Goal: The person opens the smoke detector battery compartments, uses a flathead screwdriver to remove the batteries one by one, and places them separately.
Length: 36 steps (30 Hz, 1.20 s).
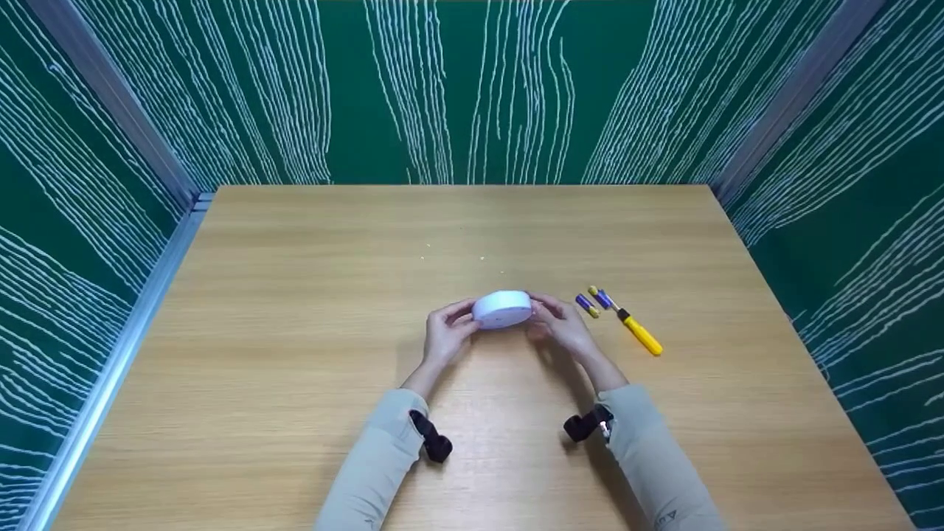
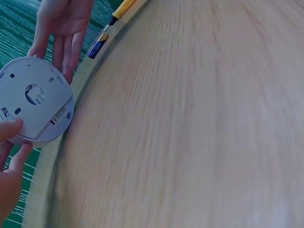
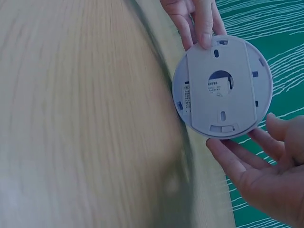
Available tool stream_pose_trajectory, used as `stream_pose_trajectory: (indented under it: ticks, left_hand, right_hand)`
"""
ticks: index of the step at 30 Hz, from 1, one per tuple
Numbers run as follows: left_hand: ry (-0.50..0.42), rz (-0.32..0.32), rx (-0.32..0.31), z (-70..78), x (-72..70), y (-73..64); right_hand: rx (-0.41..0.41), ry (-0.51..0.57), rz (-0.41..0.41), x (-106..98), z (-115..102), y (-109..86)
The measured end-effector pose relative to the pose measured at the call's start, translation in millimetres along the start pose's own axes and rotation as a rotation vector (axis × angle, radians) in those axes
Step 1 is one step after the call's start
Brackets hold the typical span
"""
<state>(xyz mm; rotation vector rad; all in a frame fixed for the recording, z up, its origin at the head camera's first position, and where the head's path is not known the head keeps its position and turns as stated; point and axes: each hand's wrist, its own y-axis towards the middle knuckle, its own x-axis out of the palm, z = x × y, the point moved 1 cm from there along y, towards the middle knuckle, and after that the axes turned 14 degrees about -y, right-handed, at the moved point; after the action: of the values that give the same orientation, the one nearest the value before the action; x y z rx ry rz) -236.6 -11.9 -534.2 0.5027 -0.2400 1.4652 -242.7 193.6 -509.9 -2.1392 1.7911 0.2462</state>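
Note:
A white round smoke detector (image 1: 503,310) is held up over the table between both hands. Its back, with a slotted mounting plate (image 3: 223,104) and a round central opening, shows in both wrist views. The left hand (image 1: 446,335) grips one edge, its thumb (image 2: 12,128) on the plate and its fingers around the rim. On the opposite edge, the right hand (image 1: 562,324) holds the rim lightly between thumb and fingertips, palm turned up in the right wrist view. Two blue-and-yellow batteries (image 1: 588,305) and a yellow-handled screwdriver (image 1: 641,335) lie right of the right hand.
The wooden table (image 1: 295,310) spreads around the hands, with a few tiny pale specks beyond them. Green walls (image 1: 457,88) with white wavy lines enclose its back and sides. A small black camera is worn on each wrist.

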Motion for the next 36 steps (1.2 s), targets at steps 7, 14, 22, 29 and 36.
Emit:
stream_pose_trajectory:
  ticks: [7, 14, 22, 29, 36]
  left_hand:
    - [-0.009, 0.009, -0.004, 10.6, 5.7, -6.6]
    - [0.06, 0.018, -0.052, 15.5, 6.3, -10.1]
    - [0.1, 0.042, -0.149, 0.9, -0.2, -9.0]
    - [0.119, 0.041, -0.2, 1.0, 0.0, -13.8]
    - [0.104, -0.019, -0.196, 18.6, 7.2, -20.6]
  right_hand:
    - [0.056, 0.008, 0.002, 2.9, -0.1, -1.4]
    - [0.029, 0.041, -0.01, 2.8, 0.4, -2.0]
    - [-0.011, 0.058, -0.037, 1.4, 3.4, -7.3]
    - [-0.04, 0.1, -0.073, -1.6, 5.1, -14.2]
    - [-0.058, 0.107, -0.121, -6.0, 7.8, -19.1]
